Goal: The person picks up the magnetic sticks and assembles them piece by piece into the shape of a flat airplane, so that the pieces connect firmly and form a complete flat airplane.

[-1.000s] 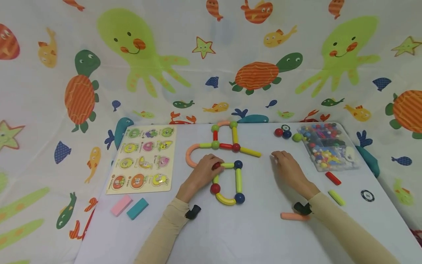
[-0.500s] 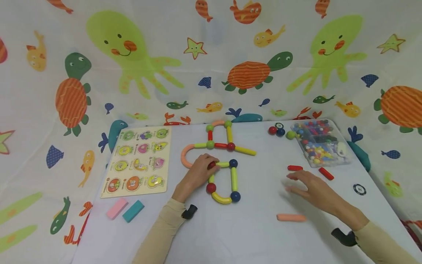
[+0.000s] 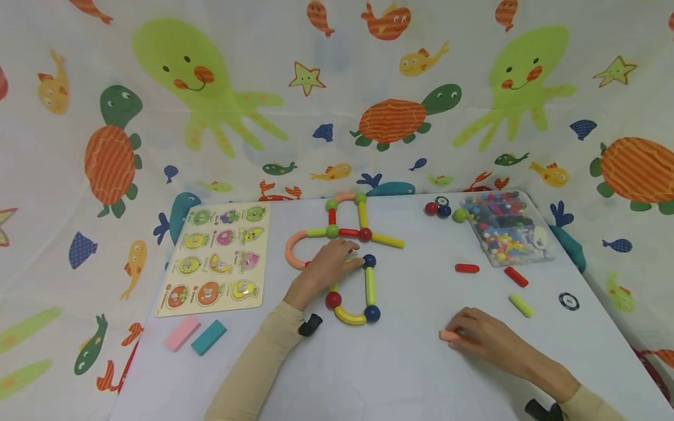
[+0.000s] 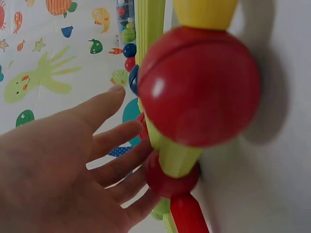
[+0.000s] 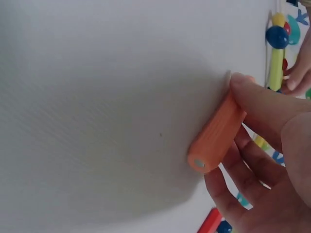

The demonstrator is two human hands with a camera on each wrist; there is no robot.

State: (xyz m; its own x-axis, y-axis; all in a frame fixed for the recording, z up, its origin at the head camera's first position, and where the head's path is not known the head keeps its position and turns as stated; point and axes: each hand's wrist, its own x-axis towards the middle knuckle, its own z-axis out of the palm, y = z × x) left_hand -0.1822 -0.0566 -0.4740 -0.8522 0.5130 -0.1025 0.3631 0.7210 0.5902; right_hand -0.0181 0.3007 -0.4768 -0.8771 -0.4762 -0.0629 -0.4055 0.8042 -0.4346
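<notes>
My right hand pinches an orange magnetic rod between thumb and fingers, low over the white table; its bare end with a small metal tip shows in the right wrist view. My left hand hovers over the lower part of a rod-and-ball figure, its fingers loosely spread beside the rods and balls. It covers part of that loop in the head view. Around it show a red ball, a blue ball, a lime rod and a curved yellow rod.
Loose red rods and a lime rod lie at the right, near a poker chip. Behind them stands a divided clear box of beads, with loose balls beside it. At left are a fruit puzzle board and pink and teal blocks.
My right hand has set down a red rod, drawn back toward me and taken hold of the orange rod. The left hand has shifted slightly, its fingers lifting from the red ball.
</notes>
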